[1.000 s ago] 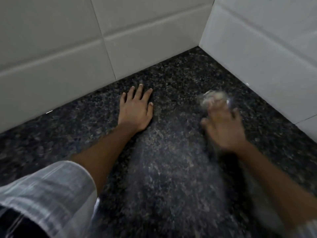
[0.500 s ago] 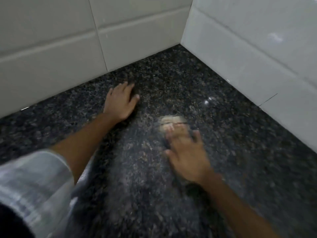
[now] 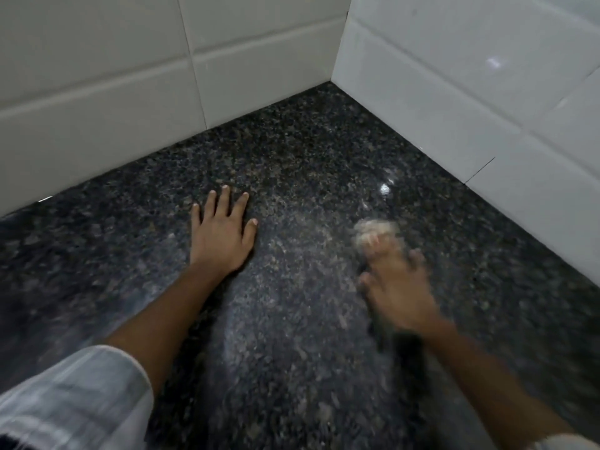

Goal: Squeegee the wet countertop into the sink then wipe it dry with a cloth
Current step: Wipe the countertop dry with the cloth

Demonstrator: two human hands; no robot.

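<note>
The dark speckled granite countertop point(image 3: 292, 164) fills the view, running back to a corner of pale glazed wall tiles point(image 3: 97, 92) at about twelve to one o'clock. No squeegee and no sink show anywhere, so the squeegee stage looks finished and the drying stage is the one in hand. The left hand point(image 3: 220, 235) lies flat at about eleven o'clock from the centre of the view, fingers spread and palm pressed on the stone, seemingly as a brace. The right hand point(image 3: 397, 287), at about three o'clock and heavily blurred, bears down on a small crumpled pale cloth point(image 3: 373, 232) that sticks out beyond its fingertips toward the corner; how the fingers grip it cannot be told through the blur. A greyish, duller band runs down the middle of the counter toward six o'clock, between the two forearms, while a bright glint sits at about one o'clock near the right wall, perhaps lingering moisture. By that reading the wiping is well under way, with the corner and edges along the tiles probably left to cover.
</note>
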